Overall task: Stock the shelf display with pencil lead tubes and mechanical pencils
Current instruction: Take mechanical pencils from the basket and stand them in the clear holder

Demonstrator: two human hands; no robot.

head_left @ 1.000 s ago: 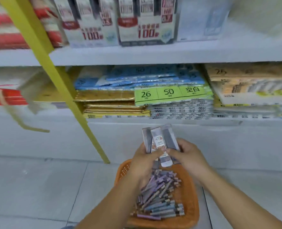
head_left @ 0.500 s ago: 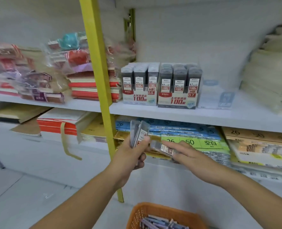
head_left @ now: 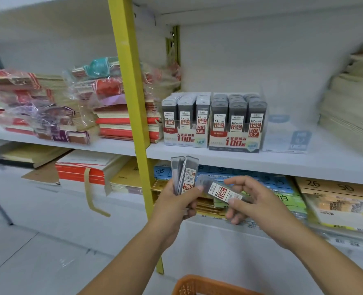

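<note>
My left hand (head_left: pixel 174 206) grips two grey pencil lead tubes (head_left: pixel 185 174) upright, just below the white shelf edge. Beside it, my right hand (head_left: pixel 255 202) pinches a single lead tube (head_left: pixel 220 189) lying sideways, its 0.7 label facing up. On the shelf (head_left: pixel 229 161) above stand two display boxes of lead tubes: the 0.5 box (head_left: pixel 186 122) on the left and the 0.7 box (head_left: pixel 238 124) on the right, both full at the front. A clear display box (head_left: pixel 287 133) to the right of them looks empty. No mechanical pencils are visible.
A yellow upright post (head_left: pixel 131 103) runs down just left of my hands. Wrapped notebook stacks (head_left: pixel 78 107) fill the left shelf; paper stacks (head_left: pixel 351 111) sit at far right. Envelope packs (head_left: pixel 336 196) lie on the lower shelf. An orange basket rim (head_left: pixel 204 286) shows at the bottom.
The view lifted from the basket to the shelf. My hands rose with the tubes, and my right hand drew one tube away from the bunch in my left.
</note>
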